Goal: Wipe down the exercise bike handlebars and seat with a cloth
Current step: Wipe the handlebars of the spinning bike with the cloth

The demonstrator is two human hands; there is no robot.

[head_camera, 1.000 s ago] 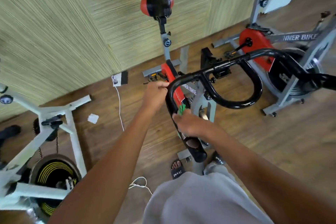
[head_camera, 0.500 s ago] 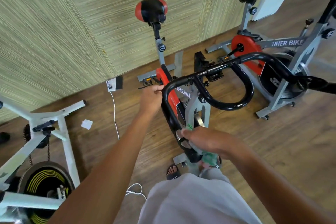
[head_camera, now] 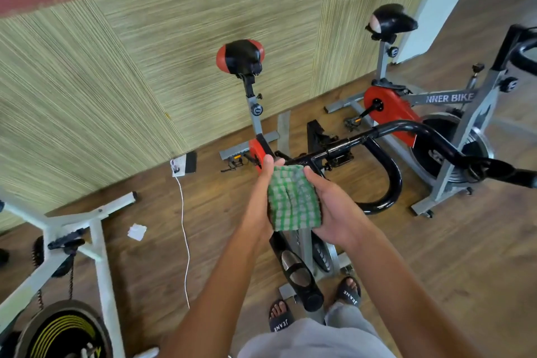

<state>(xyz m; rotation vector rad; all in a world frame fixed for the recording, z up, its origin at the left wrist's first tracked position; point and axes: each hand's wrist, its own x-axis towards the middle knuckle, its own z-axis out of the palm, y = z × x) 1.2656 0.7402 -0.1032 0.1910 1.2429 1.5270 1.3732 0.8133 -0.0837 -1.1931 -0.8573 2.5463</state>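
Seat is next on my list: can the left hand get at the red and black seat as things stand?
Probably not yet: the left hand holds the cloth together with the right hand, and the seat stands beyond the handlebars.

Green-and-white checked cloth [head_camera: 293, 202] folded, held between both hands over black looped handlebars [head_camera: 386, 154], red-and-black seat [head_camera: 240, 56] upright beyond

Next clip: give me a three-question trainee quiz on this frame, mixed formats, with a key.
1. True or false: the cloth is pressed on the red-and-black seat.
2. Which hands hold the cloth? A) left hand only B) right hand only C) both
3. Fill in: the cloth's checks are white and ____.

Key: 1 false, it is held above the black handlebar; 2 C; 3 green.
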